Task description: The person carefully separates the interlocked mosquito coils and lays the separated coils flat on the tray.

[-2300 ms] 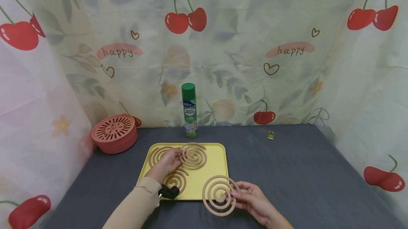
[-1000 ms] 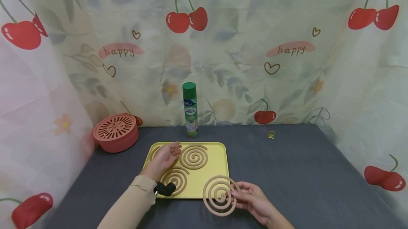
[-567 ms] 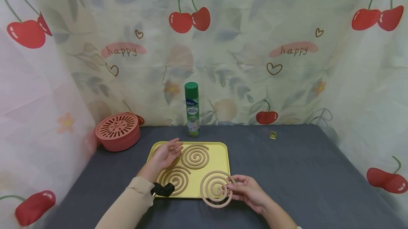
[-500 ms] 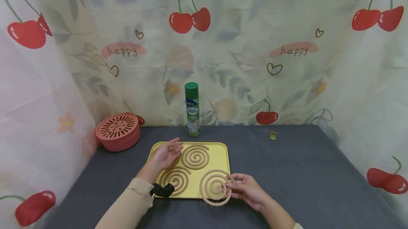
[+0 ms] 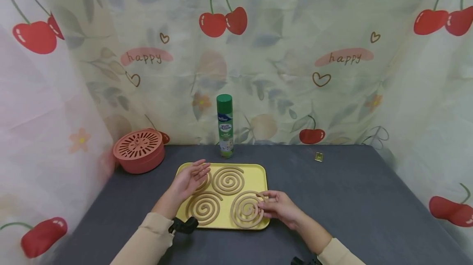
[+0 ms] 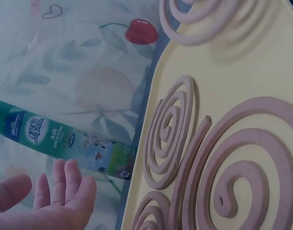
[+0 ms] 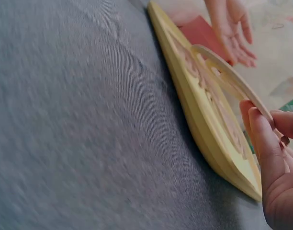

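Note:
My right hand (image 5: 281, 208) pinches a tan mosquito coil (image 5: 247, 211) by its right side, over the front right of a yellow tray (image 5: 256, 179). In the right wrist view the held coil (image 7: 248, 92) is tilted and apart from the tray, between thumb and fingers. Three more coils lie on the tray: one back middle (image 5: 228, 181), one front left (image 5: 203, 208), and one back left (image 5: 208, 181) partly hidden by my left hand (image 5: 189, 179). That hand is over the tray's left side with relaxed fingers, holding nothing.
Behind the tray stands a green air freshener can (image 5: 225, 127). A round red box with a slotted lid (image 5: 138, 150) is at the back left. A small gold square piece (image 5: 319, 156) lies on the dark tablecloth (image 5: 332, 199) at the back right. A printed curtain surrounds the table.
My left hand has let go of the back middle coil and drawn back left. My right hand has carried its coil forward, from the tray's front edge to over the tray.

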The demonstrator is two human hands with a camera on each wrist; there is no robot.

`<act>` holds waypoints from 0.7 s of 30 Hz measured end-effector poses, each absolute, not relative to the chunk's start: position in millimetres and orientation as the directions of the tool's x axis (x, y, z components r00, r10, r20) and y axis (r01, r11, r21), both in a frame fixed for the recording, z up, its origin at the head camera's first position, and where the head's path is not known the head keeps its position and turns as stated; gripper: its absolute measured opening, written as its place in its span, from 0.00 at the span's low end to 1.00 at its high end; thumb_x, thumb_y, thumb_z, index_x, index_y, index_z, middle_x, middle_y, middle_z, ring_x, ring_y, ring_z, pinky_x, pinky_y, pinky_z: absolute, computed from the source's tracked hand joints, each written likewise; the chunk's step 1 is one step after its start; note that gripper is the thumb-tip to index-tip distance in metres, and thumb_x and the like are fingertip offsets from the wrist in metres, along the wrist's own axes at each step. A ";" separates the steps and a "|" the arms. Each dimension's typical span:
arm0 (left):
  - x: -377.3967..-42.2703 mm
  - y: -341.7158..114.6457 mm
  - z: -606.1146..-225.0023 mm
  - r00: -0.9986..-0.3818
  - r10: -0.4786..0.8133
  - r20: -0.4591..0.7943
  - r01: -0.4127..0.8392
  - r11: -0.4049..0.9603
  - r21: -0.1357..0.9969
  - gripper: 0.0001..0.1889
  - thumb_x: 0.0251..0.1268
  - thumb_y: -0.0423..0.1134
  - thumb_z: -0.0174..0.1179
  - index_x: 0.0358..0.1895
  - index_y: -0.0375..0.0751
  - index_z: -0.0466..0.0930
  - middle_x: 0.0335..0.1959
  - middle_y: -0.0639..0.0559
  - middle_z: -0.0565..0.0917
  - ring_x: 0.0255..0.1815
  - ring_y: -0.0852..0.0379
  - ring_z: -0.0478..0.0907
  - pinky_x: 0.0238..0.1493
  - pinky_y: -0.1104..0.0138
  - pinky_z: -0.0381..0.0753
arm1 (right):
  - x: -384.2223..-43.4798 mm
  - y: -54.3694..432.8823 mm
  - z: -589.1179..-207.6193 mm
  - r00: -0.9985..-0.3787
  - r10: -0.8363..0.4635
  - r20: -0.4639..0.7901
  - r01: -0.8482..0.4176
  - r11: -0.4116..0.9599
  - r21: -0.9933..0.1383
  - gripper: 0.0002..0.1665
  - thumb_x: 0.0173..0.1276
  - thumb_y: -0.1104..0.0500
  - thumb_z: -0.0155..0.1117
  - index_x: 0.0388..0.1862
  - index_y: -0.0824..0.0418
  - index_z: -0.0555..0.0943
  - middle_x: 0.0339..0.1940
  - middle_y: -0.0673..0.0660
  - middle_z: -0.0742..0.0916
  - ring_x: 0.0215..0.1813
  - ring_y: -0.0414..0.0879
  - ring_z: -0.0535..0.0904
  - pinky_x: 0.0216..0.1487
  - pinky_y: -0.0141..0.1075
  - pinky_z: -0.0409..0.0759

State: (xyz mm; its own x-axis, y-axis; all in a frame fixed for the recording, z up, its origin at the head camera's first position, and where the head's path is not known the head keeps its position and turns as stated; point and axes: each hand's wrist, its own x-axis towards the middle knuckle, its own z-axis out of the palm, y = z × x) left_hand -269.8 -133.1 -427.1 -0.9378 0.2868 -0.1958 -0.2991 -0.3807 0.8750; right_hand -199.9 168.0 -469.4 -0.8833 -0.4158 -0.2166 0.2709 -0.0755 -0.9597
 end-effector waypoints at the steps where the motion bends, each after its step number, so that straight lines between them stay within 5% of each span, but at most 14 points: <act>1: -268.9 -133.6 -425.9 -0.938 0.284 -0.201 -0.300 -0.370 0.879 0.26 0.74 0.31 0.30 0.73 0.32 0.41 0.72 0.33 0.51 0.69 0.48 0.60 0.74 0.56 0.48 | -201.5 167.7 -469.1 -0.884 -0.414 -0.219 0.266 -0.058 -0.962 0.27 0.65 0.67 0.58 0.60 0.77 0.63 0.29 0.49 0.87 0.32 0.36 0.84 0.34 0.27 0.81; 8: -260.2 -135.3 -420.3 -0.932 0.298 -0.209 -0.312 -0.358 0.880 0.26 0.74 0.32 0.34 0.73 0.34 0.44 0.55 0.52 0.74 0.54 0.63 0.75 0.65 0.65 0.67 | -209.9 164.9 -470.5 -0.883 -0.415 -0.221 0.245 -0.005 -0.970 0.28 0.64 0.68 0.59 0.60 0.78 0.63 0.27 0.48 0.86 0.32 0.36 0.83 0.33 0.27 0.81; 11: -257.2 -133.1 -419.7 -0.934 0.287 -0.212 -0.312 -0.371 0.875 0.26 0.74 0.33 0.34 0.72 0.35 0.45 0.61 0.46 0.71 0.58 0.59 0.72 0.65 0.65 0.67 | -211.7 164.4 -471.7 -0.879 -0.424 -0.217 0.237 0.005 -0.971 0.29 0.63 0.69 0.59 0.60 0.77 0.63 0.27 0.47 0.86 0.32 0.36 0.83 0.33 0.27 0.81; 15: -251.8 -129.2 -420.1 -0.937 0.283 -0.206 -0.309 -0.394 0.866 0.26 0.73 0.33 0.34 0.72 0.34 0.44 0.72 0.36 0.54 0.67 0.51 0.62 0.72 0.58 0.57 | -213.1 163.0 -471.6 -0.873 -0.434 -0.224 0.238 0.023 -0.971 0.29 0.63 0.68 0.59 0.61 0.77 0.63 0.27 0.47 0.86 0.31 0.36 0.83 0.32 0.28 0.81; 21: -241.8 -128.5 -419.2 -0.937 0.282 -0.204 -0.310 -0.408 0.859 0.26 0.73 0.31 0.33 0.72 0.33 0.44 0.70 0.37 0.57 0.70 0.48 0.59 0.72 0.56 0.54 | -214.2 162.3 -468.5 -0.880 -0.416 -0.229 0.220 0.072 -0.973 0.28 0.66 0.64 0.57 0.60 0.79 0.65 0.36 0.52 0.87 0.36 0.37 0.83 0.39 0.31 0.82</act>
